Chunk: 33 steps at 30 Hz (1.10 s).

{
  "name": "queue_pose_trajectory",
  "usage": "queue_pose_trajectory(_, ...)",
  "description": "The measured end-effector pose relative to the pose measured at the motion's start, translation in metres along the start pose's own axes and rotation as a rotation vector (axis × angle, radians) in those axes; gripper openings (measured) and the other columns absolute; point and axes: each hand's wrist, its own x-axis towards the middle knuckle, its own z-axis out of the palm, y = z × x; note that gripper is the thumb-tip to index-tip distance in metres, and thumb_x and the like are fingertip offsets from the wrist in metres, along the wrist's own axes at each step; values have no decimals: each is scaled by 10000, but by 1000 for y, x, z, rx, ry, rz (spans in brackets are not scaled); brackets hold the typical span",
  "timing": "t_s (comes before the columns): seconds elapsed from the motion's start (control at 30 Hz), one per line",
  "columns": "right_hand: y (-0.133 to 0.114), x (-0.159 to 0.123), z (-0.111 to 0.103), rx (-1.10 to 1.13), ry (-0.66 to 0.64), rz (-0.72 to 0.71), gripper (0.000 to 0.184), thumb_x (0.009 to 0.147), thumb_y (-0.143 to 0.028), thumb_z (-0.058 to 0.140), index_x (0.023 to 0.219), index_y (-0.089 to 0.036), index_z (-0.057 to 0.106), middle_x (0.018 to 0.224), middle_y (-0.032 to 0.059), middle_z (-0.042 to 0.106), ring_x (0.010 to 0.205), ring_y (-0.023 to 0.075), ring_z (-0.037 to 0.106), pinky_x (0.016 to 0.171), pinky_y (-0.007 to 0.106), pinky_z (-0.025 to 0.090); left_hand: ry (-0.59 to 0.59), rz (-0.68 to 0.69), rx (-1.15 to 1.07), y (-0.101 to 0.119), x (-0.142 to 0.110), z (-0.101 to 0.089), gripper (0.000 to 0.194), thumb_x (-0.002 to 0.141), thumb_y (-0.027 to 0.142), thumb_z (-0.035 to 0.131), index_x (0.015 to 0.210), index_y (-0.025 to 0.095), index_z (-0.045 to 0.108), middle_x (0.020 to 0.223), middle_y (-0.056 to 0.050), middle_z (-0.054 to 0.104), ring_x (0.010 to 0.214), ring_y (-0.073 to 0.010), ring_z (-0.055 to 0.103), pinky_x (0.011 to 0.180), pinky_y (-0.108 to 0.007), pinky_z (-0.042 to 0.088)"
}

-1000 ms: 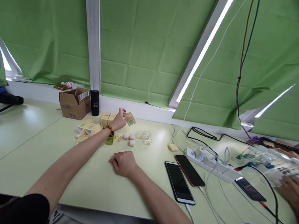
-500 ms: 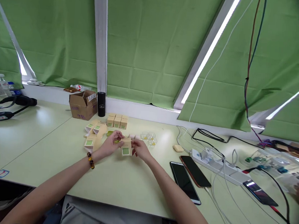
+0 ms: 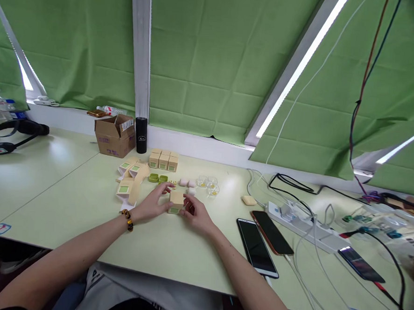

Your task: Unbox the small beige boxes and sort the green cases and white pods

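A small tan cardboard box (image 3: pixel 176 202) with a green label sits upright on the table between my hands. My left hand (image 3: pixel 154 203) has its thumb against the box's left side, with the fingers curved behind. My right hand (image 3: pixel 198 214) grips the right side with thumb and fingertips. Just beyond are two small green trays (image 3: pixel 158 178), partly hidden tiny yellowish pieces, several pinkish-white cylinders (image 3: pixel 187 183) and several clear cups (image 3: pixel 208 185) with something yellow inside. Flattened, unfolded boxes (image 3: pixel 126 187) lie to the left. Three similar closed boxes (image 3: pixel 163 160) stand in a row behind.
A brown carton (image 3: pixel 114 137) and a black cylinder (image 3: pixel 141 135) stand at the back left. On the right lie two phones (image 3: pixel 257 247), a white power strip (image 3: pixel 306 226) with tangled cables, another phone (image 3: pixel 361 264) and a beige case (image 3: pixel 249 200). Another person's hand shows at the right edge.
My left hand has brought a box from the back row to the front, where my right hand joined it. The box has been lowered from tilted to upright on the table.
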Motion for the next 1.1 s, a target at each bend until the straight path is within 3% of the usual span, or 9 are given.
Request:
queue_pose_trajectory(0.1,2,2,1,-3,17,1,539,825,-323,675,1339,-203,568,970,24,638,729,145,556,678,292,481,72,-34,-25,-4,1,0,390,898,254,602,1280,249,526,1353,-107,596,1130,-225,645,1007,-407,546)
queue_pose_trajectory(0.2,5,4,0,-10,124,5,413,861,-316,591,1254,-189,588,855,5,606,725,158,555,673,294,471,162,-87,5,-6,3,0,335,871,197,551,1203,231,528,1230,-93,637,933,-186,663,826,-344,559)
queue_pose_trajectory(0.3,6,5,-4,36,141,15,368,875,-320,561,1219,-191,590,826,-4,578,693,151,535,648,286,461,208,-70,52,-9,5,-1,344,815,133,529,1147,220,538,1116,-73,661,879,-174,656,784,-325,538)
queue_pose_trajectory(0.43,-1,1,-6,81,20,-17,504,830,-312,653,1318,-236,554,1024,33,594,744,142,559,655,280,481,225,-79,73,-15,5,-1,383,767,98,512,1126,226,558,1086,-59,671,901,-178,682,758,-312,548)
queue_pose_trajectory(0.57,-7,-3,2,-5,19,-40,707,800,-300,728,1446,-295,442,1276,78,522,803,142,571,665,290,512,140,-144,-84,-13,2,4,431,725,88,506,1131,229,546,1131,-68,675,818,-164,710,698,-300,591)
queue_pose_trajectory(0.67,-5,-2,5,-20,82,-62,603,862,-252,623,1435,-284,437,1302,94,509,842,151,572,704,304,521,117,-198,-200,-8,-1,7,367,728,105,504,1073,226,535,1123,-60,666,730,-149,719,657,-302,612)
queue_pose_trajectory(0.77,-1,0,3,22,139,-55,544,866,-218,565,1395,-268,449,1314,104,508,870,159,573,692,295,515,178,-199,-161,-5,0,6,295,756,134,519,1039,219,537,1092,-58,659,705,-145,712,597,-275,588)
queue_pose_trajectory(0.97,-7,-2,9,-123,157,-22,785,799,-313,732,1494,-274,369,1411,133,502,1073,251,579,672,318,537,181,-120,-16,-9,1,4,274,788,118,508,1038,219,564,1017,-59,690,753,-157,686,632,-279,562)
queue_pose_trajectory(1.1,-8,-2,13,-177,186,41,730,860,-340,666,1520,-260,365,1340,137,559,1038,259,625,715,364,559,201,-92,13,-9,-1,8,318,791,82,480,1063,227,559,1055,-58,691,819,-168,693,684,-301,562)
